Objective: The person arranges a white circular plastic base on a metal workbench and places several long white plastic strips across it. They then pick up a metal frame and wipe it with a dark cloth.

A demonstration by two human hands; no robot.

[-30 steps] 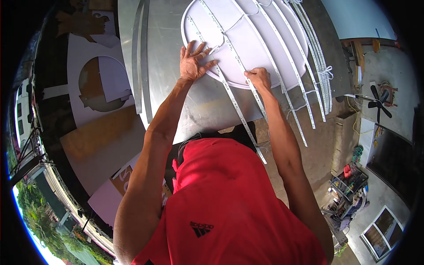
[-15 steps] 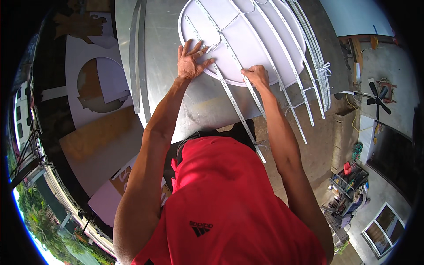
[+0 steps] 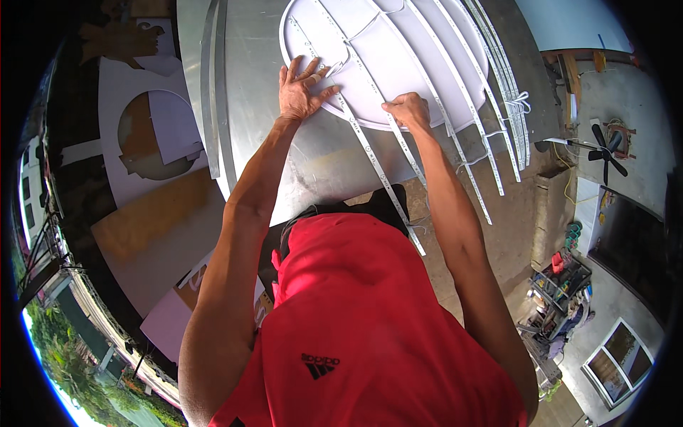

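Observation:
A round white panel (image 3: 391,71) with a raised rim lies on a metal-topped table. Several narrow white LED light strips (image 3: 368,151) run across it and stick out past its near edge. My left hand (image 3: 300,92) is open, fingers spread flat at the panel's left rim and over the leftmost strip. Just right of it, my right hand (image 3: 409,110) is closed, its thumb and curled fingers pinching the second LED light strip (image 3: 366,71) near the panel's near rim. A thin white wire (image 3: 348,53) loops between these two strips.
More strips, tied in a bundle with a white wire (image 3: 519,103), lie at the panel's right. Long metal bars (image 3: 219,92) rest on the table's left side (image 3: 252,71). Cut white sheets (image 3: 114,135) and a board (image 3: 160,235) stand left. A fan (image 3: 607,151) is at the right.
The whole view has shifted slightly, so panel and strips sit a little higher and further left. Both hands stay at nearly the same spots; the right fingers look more curled.

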